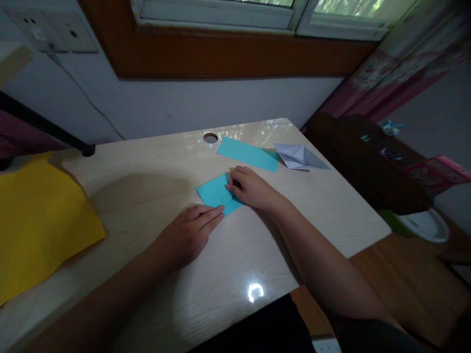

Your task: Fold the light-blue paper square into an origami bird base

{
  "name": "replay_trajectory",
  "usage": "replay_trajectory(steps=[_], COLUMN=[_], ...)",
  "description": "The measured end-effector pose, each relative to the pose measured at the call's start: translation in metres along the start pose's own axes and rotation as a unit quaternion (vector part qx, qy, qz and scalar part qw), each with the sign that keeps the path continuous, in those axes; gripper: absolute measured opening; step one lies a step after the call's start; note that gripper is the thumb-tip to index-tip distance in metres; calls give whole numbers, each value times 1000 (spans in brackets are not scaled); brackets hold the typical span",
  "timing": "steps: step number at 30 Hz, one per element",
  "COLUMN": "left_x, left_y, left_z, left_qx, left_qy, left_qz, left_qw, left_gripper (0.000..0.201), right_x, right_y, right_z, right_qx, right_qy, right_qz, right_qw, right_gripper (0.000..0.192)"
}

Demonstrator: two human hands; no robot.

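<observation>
Paper-folding in hand on a pale wooden desk point(154, 162), early stage by the look of it. Far left: large yellow sheet point(37, 220) lying flat over the desk's edge, untouched, well apart from both hands. Left hand point(187, 233) rests palm down, fingers point(209, 215) straight and together, tips pressing the near corner of a small blue paper point(215, 192); not gripping, just pinning it. Blue paper sits near desk centre, flat, looks folded over at least once; a faint crease shows, layers cannot be told. Right hand point(252, 189) lies over its right edge, fingers curled down, tips pushing on the paper as if flattening a fold; nothing pinched between them. Behind, near the cable hole point(210, 138), a second blue sheet point(248, 153) lies flat and unfolded, not yet started. Just right of it, touching or nearly so, a white folded piece point(300, 157) with several creases, seemingly finished. Judged: one model done, one at first folds, sheets left over
</observation>
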State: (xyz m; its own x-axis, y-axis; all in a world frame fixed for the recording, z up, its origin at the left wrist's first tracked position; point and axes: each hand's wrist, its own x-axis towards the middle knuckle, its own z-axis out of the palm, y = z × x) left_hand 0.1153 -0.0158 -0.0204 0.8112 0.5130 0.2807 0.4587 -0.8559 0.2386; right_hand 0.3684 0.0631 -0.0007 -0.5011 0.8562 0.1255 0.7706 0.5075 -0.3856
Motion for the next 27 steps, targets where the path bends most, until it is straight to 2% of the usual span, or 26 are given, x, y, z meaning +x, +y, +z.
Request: replay_trajectory(steps=[18,27], left_x=[0,0], left_y=[1,8], left_z=[-1,3], left_qx=[4,48], left_qy=[10,20], left_qz=[15,-13], left_qw=[1000,999], left_gripper=[52,47], right_x=[0,-3], right_y=[-1,2], right_z=[-1,3], right_qx=[8,72], right_qy=[-2,66], right_qz=[4,-26], right_qw=[1000,995], right_gripper=[8,14])
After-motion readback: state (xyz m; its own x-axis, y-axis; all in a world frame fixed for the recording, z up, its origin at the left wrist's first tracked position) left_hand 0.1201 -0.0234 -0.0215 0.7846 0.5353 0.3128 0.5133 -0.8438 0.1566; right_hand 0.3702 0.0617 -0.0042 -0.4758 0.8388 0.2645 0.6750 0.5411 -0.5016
